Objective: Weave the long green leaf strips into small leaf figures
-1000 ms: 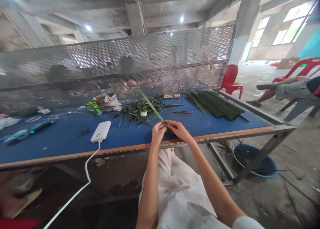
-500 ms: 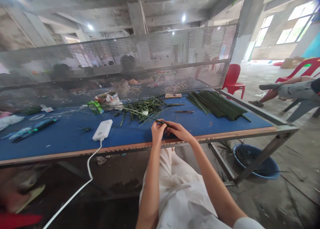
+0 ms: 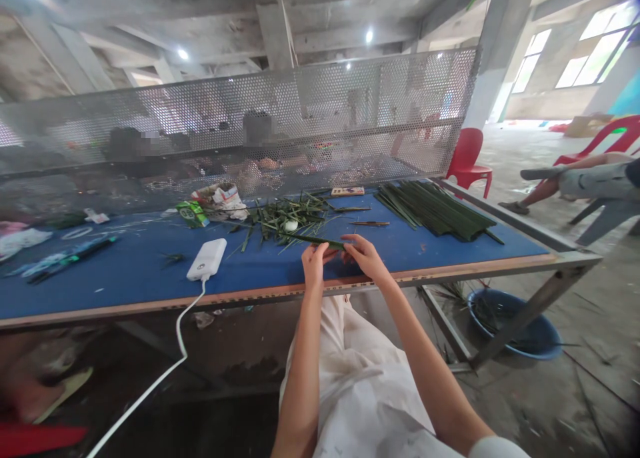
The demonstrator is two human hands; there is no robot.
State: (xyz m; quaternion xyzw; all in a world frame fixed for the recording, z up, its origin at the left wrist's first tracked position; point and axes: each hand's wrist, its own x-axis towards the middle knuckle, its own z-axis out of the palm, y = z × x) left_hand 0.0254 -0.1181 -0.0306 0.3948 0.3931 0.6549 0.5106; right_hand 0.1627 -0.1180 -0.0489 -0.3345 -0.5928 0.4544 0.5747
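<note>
My left hand (image 3: 314, 261) and my right hand (image 3: 366, 256) are both pinched on one long green leaf strip (image 3: 300, 237), which lies low over the blue table (image 3: 130, 278) and points left. The hands sit close together near the table's front edge. Behind them lies a loose heap of green leaf scraps (image 3: 285, 218). A neat stack of cut green strips (image 3: 435, 208) rests at the right end of the table.
A white power bank (image 3: 207, 259) with a white cable lies left of my hands. Packets and paper (image 3: 213, 201) sit by the perforated metal screen (image 3: 240, 125). A blue basin (image 3: 515, 318) stands under the table's right end. Red chairs and a seated person's legs (image 3: 575, 181) are at right.
The leaf strip, which stood tilted upward between my hands, has swung down to lie nearly flat, pointing left. Both hands have shifted slightly forward over the table.
</note>
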